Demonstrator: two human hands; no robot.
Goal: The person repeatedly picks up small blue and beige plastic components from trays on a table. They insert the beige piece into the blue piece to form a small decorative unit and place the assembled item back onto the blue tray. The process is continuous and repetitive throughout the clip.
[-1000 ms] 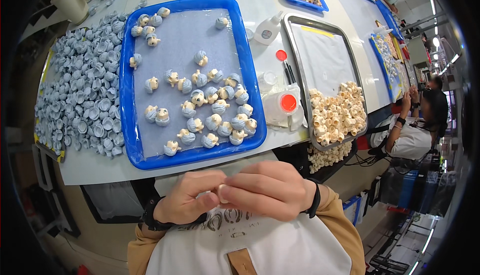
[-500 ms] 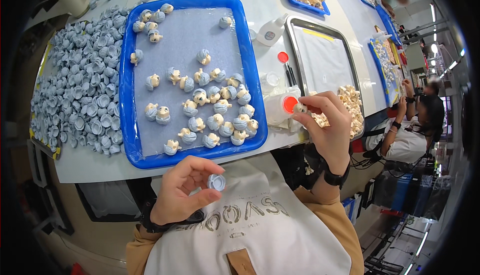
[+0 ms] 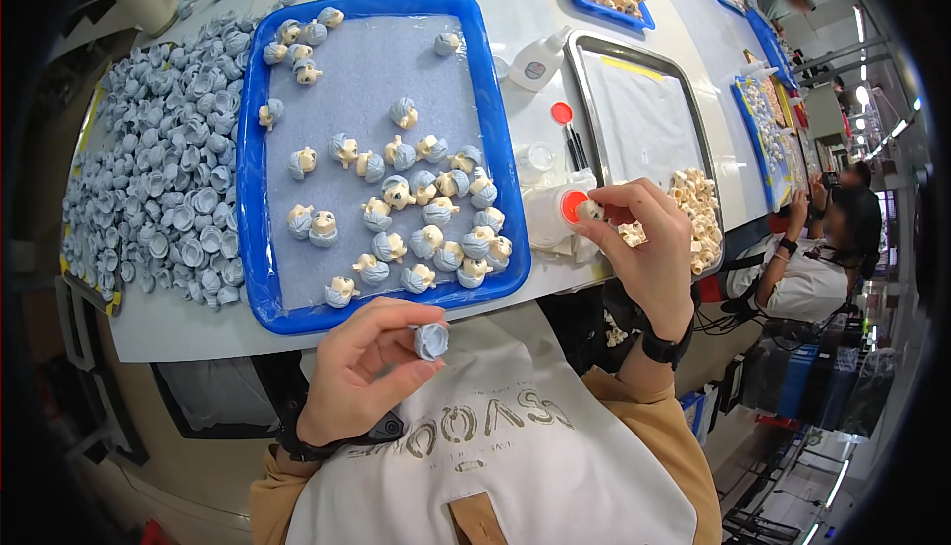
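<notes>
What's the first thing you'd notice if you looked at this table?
A big blue tray sits mid-table, dotted with small blue-and-cream figures. Left of it lies a heap of grey-blue caps. Near the table's edge, the left hand holds one cap, while the right hand presses a cream piece to a red-topped pot.

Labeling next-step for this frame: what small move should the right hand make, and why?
Probably bring the cream piece back to the left hand. The right hand pinches it against the red-capped container, while the left holds a blue-grey cap ready, apart from it.

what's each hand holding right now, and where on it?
Left hand: small blue cap piece, pinched by its sides between the fingertips. Right hand: small cream piece at the fingertips; exact grip cannot be told.
</notes>
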